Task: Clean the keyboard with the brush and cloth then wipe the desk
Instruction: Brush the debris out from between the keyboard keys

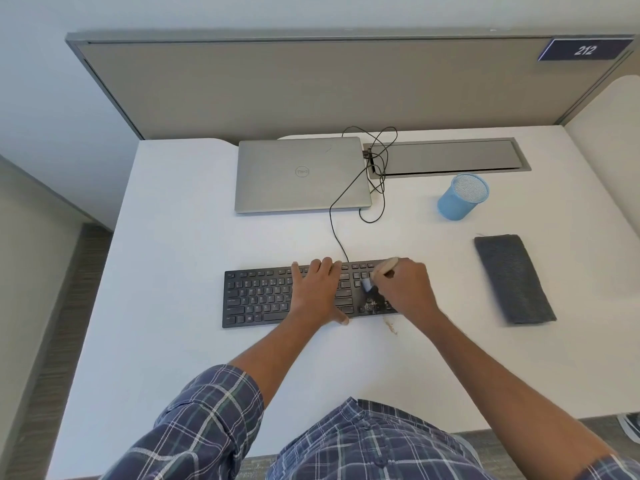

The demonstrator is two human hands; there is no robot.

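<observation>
Right hand [405, 289]: fingers curled round the wooden handle of the brush [382, 268]. The handle tip sticks out above the knuckles; the dark bristles point down onto the keys at the right end of the keyboard [259, 296], just left of the fingers. Pale specks lie among the keys at the bristles.

Left hand [317, 289]: fingers straight and slightly spread, laid flat across the middle keys, thumb at the near edge. It holds nothing and lies just beside the brush, not touching it.

Keyboard: black, lying square on the white desk [173, 237], its cable [332, 216] running back to the closed laptop [301, 174].

Crumbs [391, 327]: a small scatter on the desk just in front of the keyboard, below the right wrist.

Cloth [514, 278]: grey, folded into a long strip, flat on the desk well to the right of the right hand, untouched.

Pen cup [462, 197]: blue mesh, behind the cloth.
</observation>
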